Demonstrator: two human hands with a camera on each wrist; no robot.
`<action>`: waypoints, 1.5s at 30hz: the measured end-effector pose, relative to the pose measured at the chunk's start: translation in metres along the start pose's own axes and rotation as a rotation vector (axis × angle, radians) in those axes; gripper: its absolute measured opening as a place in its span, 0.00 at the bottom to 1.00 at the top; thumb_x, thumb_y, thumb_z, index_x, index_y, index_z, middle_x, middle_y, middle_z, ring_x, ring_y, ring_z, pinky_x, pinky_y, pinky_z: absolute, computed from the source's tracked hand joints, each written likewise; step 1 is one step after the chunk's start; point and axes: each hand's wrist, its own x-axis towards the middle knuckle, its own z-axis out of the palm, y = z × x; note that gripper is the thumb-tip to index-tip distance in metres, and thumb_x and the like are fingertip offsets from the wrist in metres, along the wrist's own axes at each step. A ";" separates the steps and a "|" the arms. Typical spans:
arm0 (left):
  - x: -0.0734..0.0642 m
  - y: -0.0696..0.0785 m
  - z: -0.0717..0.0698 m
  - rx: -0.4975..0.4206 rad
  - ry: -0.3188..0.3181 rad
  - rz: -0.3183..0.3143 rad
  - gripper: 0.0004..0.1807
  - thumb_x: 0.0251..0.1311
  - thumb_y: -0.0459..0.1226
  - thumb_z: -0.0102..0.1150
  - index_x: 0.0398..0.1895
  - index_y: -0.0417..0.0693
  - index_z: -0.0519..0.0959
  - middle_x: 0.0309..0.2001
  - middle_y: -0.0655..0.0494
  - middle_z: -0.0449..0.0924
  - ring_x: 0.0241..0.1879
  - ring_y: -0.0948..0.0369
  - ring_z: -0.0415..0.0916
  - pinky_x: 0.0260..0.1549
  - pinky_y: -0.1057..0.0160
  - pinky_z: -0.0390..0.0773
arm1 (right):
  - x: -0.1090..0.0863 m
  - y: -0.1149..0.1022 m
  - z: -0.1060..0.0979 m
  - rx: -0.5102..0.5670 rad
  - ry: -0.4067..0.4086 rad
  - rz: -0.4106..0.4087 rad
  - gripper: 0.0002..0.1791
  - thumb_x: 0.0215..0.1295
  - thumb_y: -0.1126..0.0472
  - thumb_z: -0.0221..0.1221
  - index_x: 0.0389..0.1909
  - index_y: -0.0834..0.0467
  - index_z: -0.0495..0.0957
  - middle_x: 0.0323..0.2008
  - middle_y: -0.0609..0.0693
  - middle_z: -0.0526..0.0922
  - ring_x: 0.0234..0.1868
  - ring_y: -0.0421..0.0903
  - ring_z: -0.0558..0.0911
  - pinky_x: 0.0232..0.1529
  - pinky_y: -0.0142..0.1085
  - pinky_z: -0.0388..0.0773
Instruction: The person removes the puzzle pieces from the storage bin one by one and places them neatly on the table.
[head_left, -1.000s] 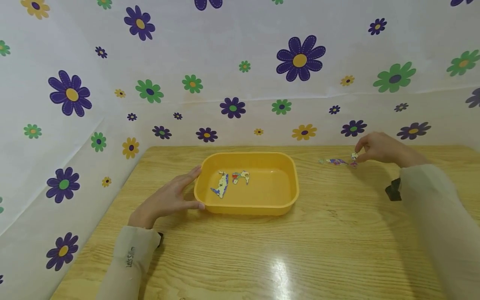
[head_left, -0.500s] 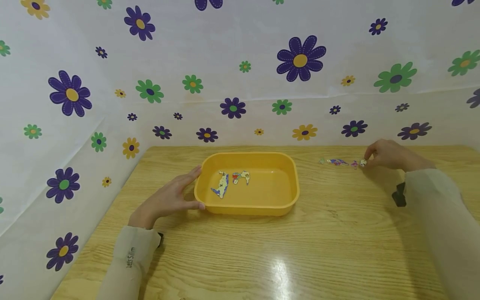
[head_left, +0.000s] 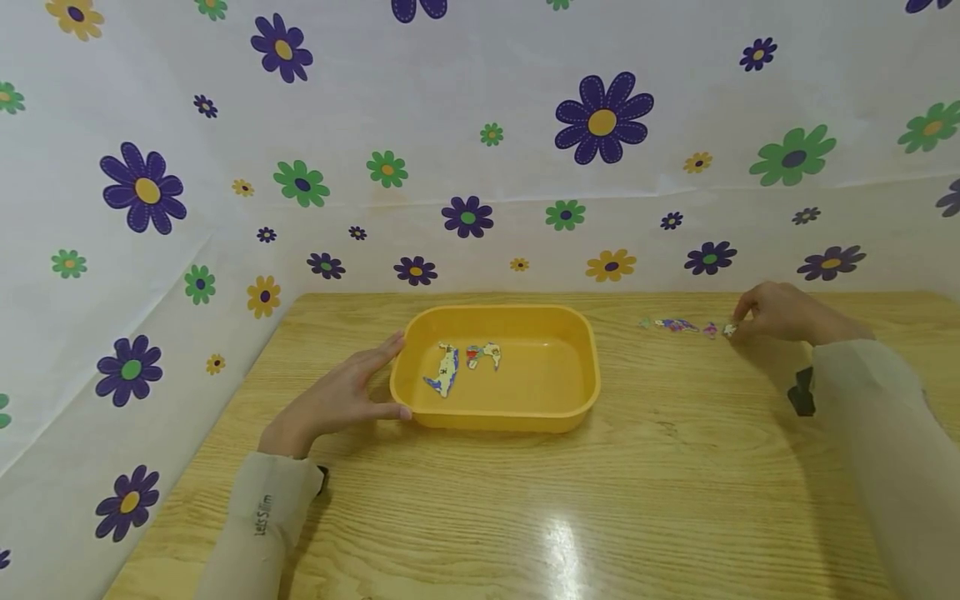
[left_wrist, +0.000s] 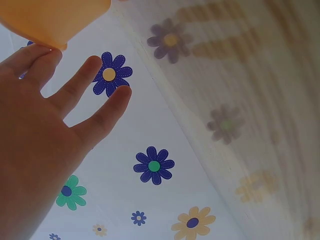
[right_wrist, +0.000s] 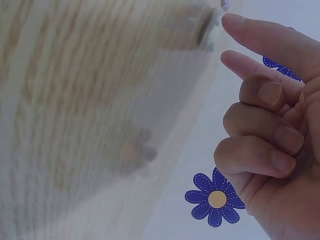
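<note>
My left hand [head_left: 337, 400] rests against the left end of a yellow plastic tray [head_left: 517, 414], fingers fairly straight and spread, the thumb by the front corner. Two flat cut-out pieces with printed colours lie inside: a long cream-and-blue one [head_left: 444, 372] and a smaller cream-and-red one [head_left: 472, 354]. At the table's far right, thumb and forefinger of my right hand [head_left: 780, 312] pinch a small whitish cut-out piece [head_left: 729, 330] at the tabletop; the other fingers are curled in the right wrist view. To its left lie a pink piece [head_left: 710, 329], a purple-blue one [head_left: 677, 325] and a pale green one [head_left: 645, 322].
The wooden table [head_left: 480, 508] ends at the back against a white flower-patterned sheet [head_left: 525, 100], which also runs along the left side. The tray stands in the middle, towards the back edge.
My right hand has moved right and down with the whitish piece, from above the pink piece to the tabletop at its right. The left hand and tray keep their place.
</note>
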 end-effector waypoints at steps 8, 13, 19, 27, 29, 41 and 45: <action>0.000 0.001 0.000 -0.005 -0.004 0.002 0.58 0.54 0.57 0.73 0.81 0.43 0.53 0.80 0.47 0.48 0.76 0.42 0.51 0.71 0.37 0.53 | 0.000 -0.002 -0.004 0.023 -0.004 -0.006 0.19 0.59 0.62 0.69 0.40 0.76 0.81 0.31 0.56 0.79 0.33 0.53 0.74 0.36 0.48 0.77; 0.000 0.001 0.000 -0.002 -0.005 -0.002 0.58 0.54 0.57 0.73 0.81 0.43 0.53 0.80 0.48 0.48 0.76 0.42 0.51 0.71 0.37 0.53 | 0.002 -0.011 -0.007 0.038 0.015 -0.023 0.18 0.60 0.63 0.68 0.41 0.77 0.80 0.27 0.52 0.75 0.31 0.51 0.71 0.32 0.42 0.72; 0.001 0.001 0.000 -0.007 -0.005 -0.005 0.58 0.54 0.57 0.73 0.81 0.43 0.53 0.80 0.48 0.48 0.76 0.42 0.50 0.71 0.37 0.53 | 0.006 -0.025 -0.012 0.035 0.028 -0.039 0.19 0.61 0.63 0.68 0.43 0.77 0.79 0.26 0.51 0.74 0.30 0.49 0.70 0.31 0.42 0.71; 0.001 0.000 0.000 0.007 -0.006 -0.005 0.58 0.54 0.57 0.73 0.81 0.44 0.53 0.80 0.48 0.48 0.76 0.41 0.51 0.71 0.36 0.54 | 0.015 -0.045 -0.018 0.037 0.062 -0.095 0.19 0.62 0.62 0.68 0.45 0.75 0.81 0.22 0.50 0.71 0.26 0.47 0.68 0.30 0.41 0.69; 0.001 0.000 0.000 0.007 -0.005 -0.005 0.58 0.54 0.58 0.73 0.81 0.44 0.53 0.80 0.48 0.48 0.76 0.41 0.50 0.71 0.36 0.54 | 0.017 -0.053 -0.021 0.045 0.073 -0.110 0.19 0.62 0.62 0.68 0.45 0.74 0.81 0.22 0.49 0.71 0.25 0.47 0.68 0.30 0.41 0.69; 0.000 -0.001 0.000 0.003 -0.004 -0.006 0.58 0.55 0.57 0.73 0.81 0.44 0.53 0.80 0.47 0.48 0.76 0.41 0.50 0.71 0.36 0.53 | 0.030 -0.097 -0.033 0.158 0.093 -0.142 0.18 0.61 0.63 0.69 0.45 0.73 0.81 0.20 0.50 0.68 0.23 0.47 0.66 0.26 0.40 0.64; 0.000 0.000 0.000 -0.002 -0.006 -0.010 0.58 0.55 0.57 0.73 0.81 0.44 0.53 0.80 0.47 0.48 0.76 0.41 0.50 0.71 0.36 0.53 | 0.034 -0.110 -0.035 0.169 0.110 -0.175 0.17 0.60 0.64 0.70 0.44 0.72 0.82 0.20 0.50 0.69 0.23 0.47 0.67 0.26 0.39 0.64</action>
